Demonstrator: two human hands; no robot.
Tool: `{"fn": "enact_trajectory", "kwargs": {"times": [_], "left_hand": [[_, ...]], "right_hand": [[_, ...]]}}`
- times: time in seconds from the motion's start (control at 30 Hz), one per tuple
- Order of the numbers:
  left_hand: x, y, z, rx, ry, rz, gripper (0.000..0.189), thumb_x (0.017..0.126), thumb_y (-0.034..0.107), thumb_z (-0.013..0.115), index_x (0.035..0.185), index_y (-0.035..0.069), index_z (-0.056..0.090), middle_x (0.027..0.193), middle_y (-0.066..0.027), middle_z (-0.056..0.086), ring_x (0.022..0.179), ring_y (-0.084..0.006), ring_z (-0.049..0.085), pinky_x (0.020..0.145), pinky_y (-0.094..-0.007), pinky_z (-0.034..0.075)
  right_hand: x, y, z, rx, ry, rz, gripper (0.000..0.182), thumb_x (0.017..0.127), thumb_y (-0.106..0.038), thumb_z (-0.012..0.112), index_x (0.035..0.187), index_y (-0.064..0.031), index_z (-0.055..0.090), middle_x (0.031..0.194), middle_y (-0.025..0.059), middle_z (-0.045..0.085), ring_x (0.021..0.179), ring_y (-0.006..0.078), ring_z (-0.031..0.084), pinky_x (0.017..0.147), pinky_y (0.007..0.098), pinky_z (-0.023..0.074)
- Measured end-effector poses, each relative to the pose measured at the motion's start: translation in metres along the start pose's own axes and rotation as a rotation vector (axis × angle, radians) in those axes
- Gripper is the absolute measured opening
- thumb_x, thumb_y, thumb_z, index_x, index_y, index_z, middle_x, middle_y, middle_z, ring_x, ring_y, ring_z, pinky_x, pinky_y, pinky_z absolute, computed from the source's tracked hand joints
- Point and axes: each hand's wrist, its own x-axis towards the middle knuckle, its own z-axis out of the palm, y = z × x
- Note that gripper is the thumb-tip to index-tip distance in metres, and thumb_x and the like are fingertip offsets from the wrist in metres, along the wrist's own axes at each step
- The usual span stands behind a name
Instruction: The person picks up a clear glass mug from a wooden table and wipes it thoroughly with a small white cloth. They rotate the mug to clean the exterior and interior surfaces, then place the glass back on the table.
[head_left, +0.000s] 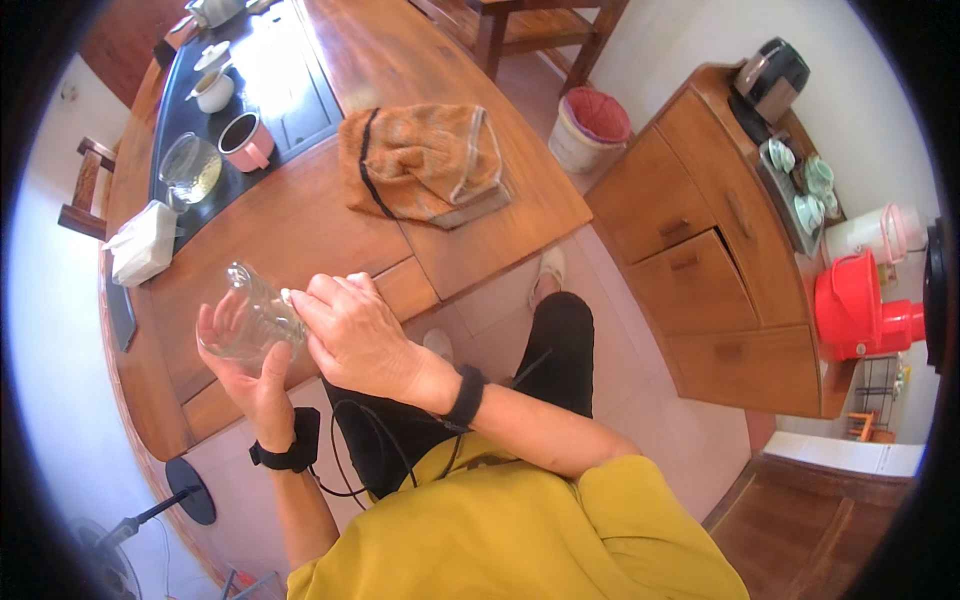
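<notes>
My left hand (259, 394) cradles a clear glass vessel (259, 319) from below, with fingers visible through its wall. The vessel is tilted over the near edge of the wooden table (285, 232), and a rounded glass part sticks up on its far side. My right hand (360, 337) is curled against the vessel's right end. A small white bit shows at its fingertips, too small to identify; the palm side of this hand is hidden.
An orange-brown towel (427, 161) lies on the table. A pink mug (246, 142), a glass pitcher (191, 169) and a white lidless pot (214, 91) stand on the black tea tray (225, 187), near a tissue pack (142, 244). Right is a wooden cabinet (697, 225) and a bin (589, 131).
</notes>
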Motion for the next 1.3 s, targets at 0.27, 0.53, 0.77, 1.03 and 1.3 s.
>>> {"fn": "enact_trajectory", "kwargs": {"times": [0.27,0.53,0.77,1.03,1.3], "left_hand": [[0.001,-0.005,-0.001,0.049,0.006,-0.018,0.084,0.079,0.006,0.077,0.149,0.008,0.032,0.149,-0.0138,0.042,0.138,-0.0299,0.042,0.114,-0.0437,0.038],[-0.001,-0.006,-0.008,0.142,-0.016,-0.041,0.087,0.083,0.027,0.083,0.153,0.01,0.035,0.137,-0.0077,0.047,0.13,-0.023,0.044,0.114,-0.0373,0.034],[-0.001,-0.007,-0.005,0.024,0.028,-0.044,0.092,0.082,0.006,0.075,0.156,0.009,0.02,0.146,-0.0132,0.043,0.138,-0.026,0.04,0.118,-0.0397,0.03],[-0.001,-0.003,0.0,0.005,-0.004,-0.027,0.088,0.083,0.004,0.073,0.153,0.004,0.02,0.156,-0.0173,0.032,0.143,-0.0291,0.036,0.119,-0.0426,0.029],[0.002,-0.003,-0.001,0.33,0.121,0.004,0.093,0.077,0.023,0.088,0.147,-0.003,0.032,0.145,-0.0161,0.042,0.135,-0.0263,0.043,0.112,-0.041,0.038]], "right_hand": [[-0.004,0.003,0.001,0.002,-0.005,0.021,0.034,0.082,-0.006,0.061,0.114,0.0039,0.063,0.096,0.0131,0.059,0.093,0.0302,0.059,0.084,0.0422,0.0406],[-0.001,0.0,-0.002,-0.006,-0.02,0.017,0.036,0.082,-0.006,0.061,0.116,0.0056,0.062,0.095,0.013,0.057,0.093,0.0299,0.058,0.084,0.0419,0.0409],[-0.001,0.002,0.003,-0.034,-0.031,0.017,0.035,0.086,-0.006,0.063,0.12,0.0029,0.063,0.096,0.0118,0.059,0.091,0.029,0.06,0.083,0.0404,0.042],[0.001,0.003,-0.001,-0.07,-0.074,-0.042,0.034,0.082,-0.001,0.065,0.117,0.0033,0.065,0.094,0.013,0.062,0.087,0.0312,0.06,0.079,0.0404,0.0424],[0.002,0.0,-0.002,-0.098,-0.161,-0.019,0.037,0.083,-0.003,0.066,0.12,0.0024,0.064,0.095,0.0103,0.06,0.091,0.0277,0.06,0.084,0.0393,0.0413]]}}
